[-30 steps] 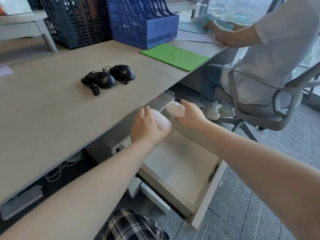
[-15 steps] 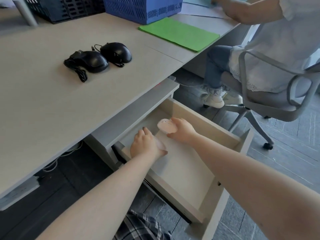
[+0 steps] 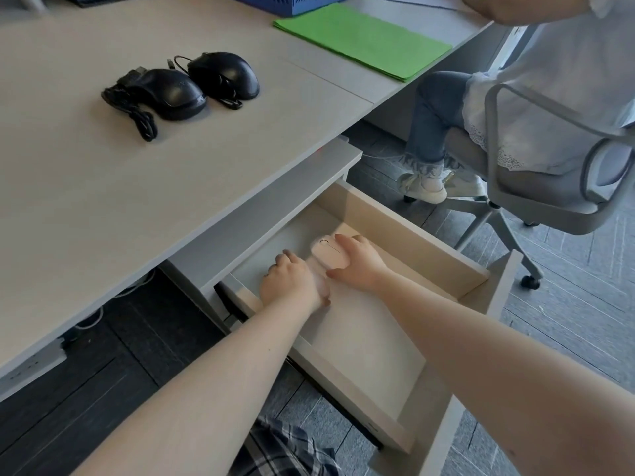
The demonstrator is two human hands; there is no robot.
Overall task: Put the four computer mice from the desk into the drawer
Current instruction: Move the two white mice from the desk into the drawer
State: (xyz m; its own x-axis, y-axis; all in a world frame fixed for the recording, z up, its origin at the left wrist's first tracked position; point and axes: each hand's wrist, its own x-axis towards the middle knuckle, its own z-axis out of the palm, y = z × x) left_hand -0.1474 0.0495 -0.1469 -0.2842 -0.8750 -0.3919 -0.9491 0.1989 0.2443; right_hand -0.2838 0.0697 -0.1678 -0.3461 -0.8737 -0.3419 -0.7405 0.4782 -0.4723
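Both my hands are down inside the open drawer under the desk. My right hand grips a pale pink mouse low over the drawer floor near its back. My left hand covers a second pale mouse, of which only a sliver shows by my thumb. Two black wired mice stay on the desk: one with its cable bundled at its left, the other just right of it.
A green folder lies on the desk's far right, with a blue file rack behind it. Another person sits in a grey office chair right of the drawer. A power strip hangs under the desk at left.
Both hands went down from desk-edge height into the drawer, each carrying a pale mouse, and now rest low near the drawer floor. The black mice have not moved.
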